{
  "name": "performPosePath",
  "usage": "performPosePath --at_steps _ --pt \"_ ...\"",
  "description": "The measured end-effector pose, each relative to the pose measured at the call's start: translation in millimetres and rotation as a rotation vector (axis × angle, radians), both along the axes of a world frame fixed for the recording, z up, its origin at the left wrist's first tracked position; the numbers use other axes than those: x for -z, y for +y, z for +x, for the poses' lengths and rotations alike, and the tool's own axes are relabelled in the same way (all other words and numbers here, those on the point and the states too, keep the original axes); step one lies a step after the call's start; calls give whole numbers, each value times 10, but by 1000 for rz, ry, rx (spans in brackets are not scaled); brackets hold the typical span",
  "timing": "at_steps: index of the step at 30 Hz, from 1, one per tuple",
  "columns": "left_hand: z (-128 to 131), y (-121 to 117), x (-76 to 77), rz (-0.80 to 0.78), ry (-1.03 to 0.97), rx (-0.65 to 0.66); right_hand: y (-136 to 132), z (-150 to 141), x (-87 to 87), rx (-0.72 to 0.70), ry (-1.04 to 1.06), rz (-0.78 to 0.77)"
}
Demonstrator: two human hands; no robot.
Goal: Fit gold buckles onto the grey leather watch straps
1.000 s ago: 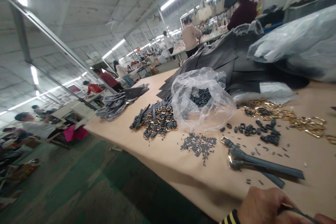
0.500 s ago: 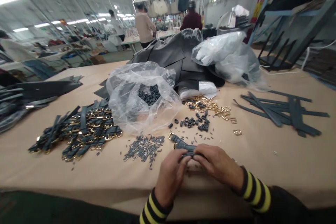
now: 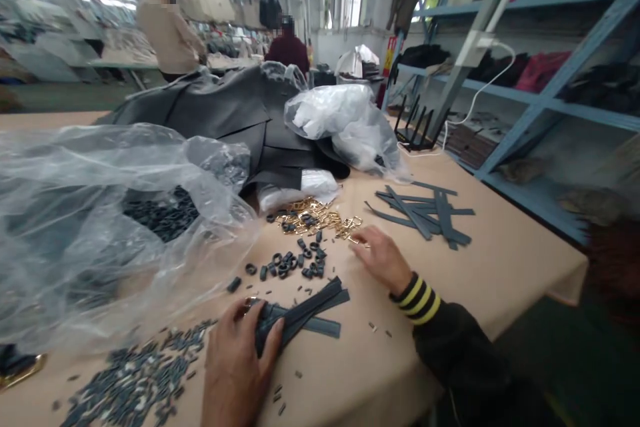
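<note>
Gold-coloured metal buckles (image 3: 330, 219) lie just beyond and left of the fingertips of the right hand (image 3: 384, 259).
That hand is nearer, fingers bent; I cannot tell if they pinch one. The left hand (image 3: 235, 353) curves around dark straps (image 3: 311, 310), grip unclear, long axes fanning rightward from its fingers.

Looks out from the wearer's head, above the near side of the surface (image 3: 500, 260), facing forward and down as a single wide view, close enough to show the left hand (image 3: 237, 360) large at the near middle and the right hand (image 3: 385, 260) smaller and farther in, to the right. Flattens with distance from a steep downward angle nearby to a shallow one, cutting off the clear plastic bag (image 3: 115, 260) at the left and reaching the blue shelves (image 3: 545, 101) at the far right.
</note>
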State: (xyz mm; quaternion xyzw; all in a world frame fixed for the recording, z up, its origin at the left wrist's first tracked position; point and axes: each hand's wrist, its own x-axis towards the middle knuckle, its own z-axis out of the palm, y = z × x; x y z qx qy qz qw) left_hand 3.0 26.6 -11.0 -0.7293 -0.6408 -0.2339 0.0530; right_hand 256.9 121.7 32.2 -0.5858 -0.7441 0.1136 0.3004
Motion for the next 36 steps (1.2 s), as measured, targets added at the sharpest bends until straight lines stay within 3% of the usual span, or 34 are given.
performPosePath --at_steps 2,5,11,13,15,17,19,20,22,24,27,31,34,36 --pt "42 -12 -6 9 29 -20 199 469 -46 203 -18 27" --pt "81 -26 10 12 58 -39 376 956 -24 366 -2 10" --pt "81 -61 -74 156 -66 -55 478 1186 7 425 147 -72" --pt "143 -146 -181 204 -174 -6 416 1112 -73 403 232 -86" --pt "284 -273 -311 145 -347 46 237 910 -162 346 333 -112" --pt "491 -405 -434 -77 -611 79 -69 574 -217 233 507 -203" --pt "706 -501 -516 -432 -938 108 -447 180 -220 -33 1048 -523" --pt "795 -530 -534 -588 -1094 141 -632 0 -203 -117 1218 -650" --pt "902 -565 -530 -812 -1383 171 -936 -269 -143 -179 1392 -775" --pt "915 -592 -496 -906 -1615 138 -1114 -393 -71 -152 1453 -802" --pt "852 -645 -461 -884 -1810 55 -1193 -396 19 -79 1447 -808" --pt "807 -695 -454 -811 -1851 36 -1229 -300 66 -49 1363 -805" --pt "797 -703 -430 -766 -1799 12 -1306 -204 22 -101 1036 -773" --pt "781 -705 -407 -753 -1749 6 -1359 -140 -60 -94 710 -616"
